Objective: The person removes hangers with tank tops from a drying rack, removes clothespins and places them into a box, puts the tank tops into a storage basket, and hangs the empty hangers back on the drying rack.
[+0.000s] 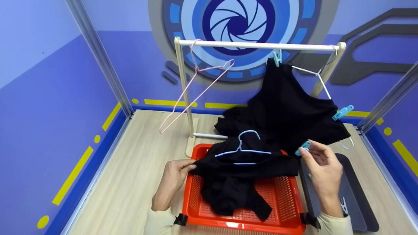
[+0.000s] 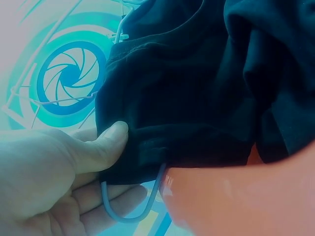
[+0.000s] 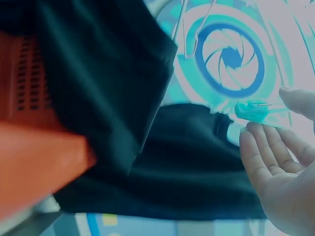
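Note:
A black garment (image 1: 248,169) with a light blue hanger (image 1: 240,150) in its neckline lies across a red basket (image 1: 245,224). My left hand (image 1: 173,178) pinches its left shoulder edge between thumb and fingers. In the left wrist view, the hanger's looped end (image 2: 129,219) pokes out below the cloth (image 2: 172,108), against the fingers. To the right of the basket, my right hand (image 1: 325,171) pinches a blue clothespin (image 1: 303,148), apart from the garment's right shoulder. The same clothespin (image 3: 252,110) shows in the right wrist view; whether its jaws are spread is unclear.
Behind the basket stands a drying rack (image 1: 254,45). From it hang a bare pink hanger (image 1: 199,94) and a black garment (image 1: 287,94) on a white hanger (image 1: 323,83), with blue clothespins (image 1: 343,112) at its shoulders. A grey tray (image 1: 354,195) at right holds a clothespin (image 1: 343,205).

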Demonstrator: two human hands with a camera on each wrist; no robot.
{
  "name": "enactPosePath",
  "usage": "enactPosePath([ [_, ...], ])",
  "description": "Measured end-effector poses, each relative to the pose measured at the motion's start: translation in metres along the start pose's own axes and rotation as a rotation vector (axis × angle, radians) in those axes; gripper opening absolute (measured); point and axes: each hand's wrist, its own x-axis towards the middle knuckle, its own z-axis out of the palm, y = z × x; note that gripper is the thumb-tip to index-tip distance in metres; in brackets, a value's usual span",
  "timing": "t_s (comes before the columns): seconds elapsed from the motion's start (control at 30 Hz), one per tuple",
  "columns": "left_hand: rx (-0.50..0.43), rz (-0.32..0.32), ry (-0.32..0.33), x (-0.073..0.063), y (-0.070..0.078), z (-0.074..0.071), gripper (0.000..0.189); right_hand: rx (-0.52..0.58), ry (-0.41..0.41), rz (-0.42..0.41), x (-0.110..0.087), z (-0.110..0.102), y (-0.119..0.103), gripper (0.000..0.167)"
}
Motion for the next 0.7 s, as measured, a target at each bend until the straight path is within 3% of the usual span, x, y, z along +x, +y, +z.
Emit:
enactPosePath([
  [0.4, -0.02, -0.04, -0.014, 0.001, 0.001, -0.001, 0.011, -0.361, 0.045, 0.261, 0.001, -0.049, 0.036, 0.041],
  [0.7, -0.015, -0.031, -0.014, -0.001, 0.0, -0.002, 0.011, -0.573, -0.018, 0.408, 0.013, -0.088, 0.064, 0.047],
])
